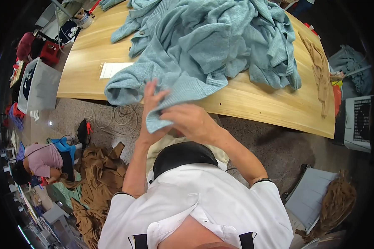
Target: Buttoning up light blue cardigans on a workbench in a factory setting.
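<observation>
A pile of light blue-grey knitwear (203, 39) covers the far middle of the table, with a button showing at its left part. From the pile a knitted sweater (187, 87) reaches over the near table edge, its ribbed band toward me. My right hand (193, 122) has its fingers bent together on the end of that band. Against the same ribbed end, my left hand (150, 110) has its fingers stretched up and apart, slightly blurred. The fabric lies across its palm and hides part of the hand.
A white paper (115, 69) lies on the wooden table (83, 62) and a brown knit strip (320, 70) at its right. Left stands a translucent bin (43, 87). Brown fabric (97, 174) heaps near a bending person (43, 159). Cable coils (120, 120) lie below the table.
</observation>
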`<state>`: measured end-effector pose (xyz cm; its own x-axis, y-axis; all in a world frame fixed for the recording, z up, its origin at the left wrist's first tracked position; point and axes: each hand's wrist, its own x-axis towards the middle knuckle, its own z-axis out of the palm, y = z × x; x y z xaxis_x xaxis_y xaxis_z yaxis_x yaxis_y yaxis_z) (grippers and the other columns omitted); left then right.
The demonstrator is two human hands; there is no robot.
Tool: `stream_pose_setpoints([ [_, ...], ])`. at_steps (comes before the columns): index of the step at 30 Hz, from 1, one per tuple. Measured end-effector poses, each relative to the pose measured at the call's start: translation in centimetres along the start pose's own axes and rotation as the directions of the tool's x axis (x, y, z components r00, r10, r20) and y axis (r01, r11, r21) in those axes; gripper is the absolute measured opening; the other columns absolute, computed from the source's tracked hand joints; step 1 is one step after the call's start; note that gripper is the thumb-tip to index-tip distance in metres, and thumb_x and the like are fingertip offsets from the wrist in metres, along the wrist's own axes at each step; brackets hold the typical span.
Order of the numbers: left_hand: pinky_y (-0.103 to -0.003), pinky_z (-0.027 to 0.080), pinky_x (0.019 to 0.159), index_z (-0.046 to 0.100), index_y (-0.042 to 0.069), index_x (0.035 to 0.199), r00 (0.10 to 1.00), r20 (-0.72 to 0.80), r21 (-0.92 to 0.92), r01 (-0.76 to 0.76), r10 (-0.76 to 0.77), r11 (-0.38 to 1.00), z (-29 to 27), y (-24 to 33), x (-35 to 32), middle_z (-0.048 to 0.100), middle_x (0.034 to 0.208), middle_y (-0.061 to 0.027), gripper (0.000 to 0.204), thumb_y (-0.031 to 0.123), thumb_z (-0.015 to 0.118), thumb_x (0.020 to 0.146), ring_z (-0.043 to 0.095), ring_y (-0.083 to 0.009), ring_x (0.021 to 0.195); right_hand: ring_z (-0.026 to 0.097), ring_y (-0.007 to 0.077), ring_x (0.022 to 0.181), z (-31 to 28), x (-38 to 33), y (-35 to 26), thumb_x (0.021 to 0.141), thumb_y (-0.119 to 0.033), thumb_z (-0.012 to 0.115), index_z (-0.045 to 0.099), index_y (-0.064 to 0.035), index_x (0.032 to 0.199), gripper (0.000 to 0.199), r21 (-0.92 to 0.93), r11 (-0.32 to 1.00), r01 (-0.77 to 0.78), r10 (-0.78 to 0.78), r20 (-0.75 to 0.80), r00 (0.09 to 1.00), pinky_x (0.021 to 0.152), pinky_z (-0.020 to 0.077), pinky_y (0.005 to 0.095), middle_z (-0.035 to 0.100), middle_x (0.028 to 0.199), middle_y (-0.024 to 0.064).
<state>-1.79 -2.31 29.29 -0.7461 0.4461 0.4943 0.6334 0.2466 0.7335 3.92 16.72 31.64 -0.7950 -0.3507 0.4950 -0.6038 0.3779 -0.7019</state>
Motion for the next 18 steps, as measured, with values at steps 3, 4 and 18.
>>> stream_pose_setpoints([
  [3,-0.042,0.048,0.111,0.068,0.002,0.117,0.989,0.108,-0.349,0.134,-0.102,0.927,0.0,-2.0,-0.7,0.071,0.132,-0.0156,0.033,0.010,0.076,0.086,0.064,-0.0330,0.131,0.068,0.0367,0.113,-0.4,0.1,-0.9,0.088,-0.006,0.076,0.070,-0.0047,0.121,0.033,-0.066,0.998,0.023,-0.016,0.103,0.995,0.092,0.0563,0.0441,0.070,0.125,0.0148],
  [4,-0.042,0.048,0.111,0.068,0.002,0.118,0.987,0.087,-0.381,0.157,-0.133,0.911,0.1,-2.4,-1.2,0.071,0.131,-0.0141,0.033,0.010,0.076,0.087,0.064,-0.0312,0.130,0.068,0.0365,0.114,-0.9,0.1,-0.7,0.087,-0.008,0.078,0.069,-0.0050,0.122,0.036,-0.040,0.999,0.013,-0.012,0.034,0.999,0.094,0.0561,0.0436,0.069,0.126,0.0155],
  [18,-0.044,0.053,0.101,0.070,0.004,0.107,0.955,0.283,-0.524,0.077,0.089,0.848,-6.4,2.9,-2.7,0.079,0.107,-0.0135,0.025,0.025,0.075,0.095,0.075,-0.0298,0.106,0.045,0.0417,0.142,-5.1,1.3,7.9,0.075,-0.013,0.085,0.057,-0.0091,0.142,0.073,-0.628,0.717,-0.303,-0.116,-0.536,0.836,0.116,0.0337,0.0563,0.045,0.154,0.0247],
])
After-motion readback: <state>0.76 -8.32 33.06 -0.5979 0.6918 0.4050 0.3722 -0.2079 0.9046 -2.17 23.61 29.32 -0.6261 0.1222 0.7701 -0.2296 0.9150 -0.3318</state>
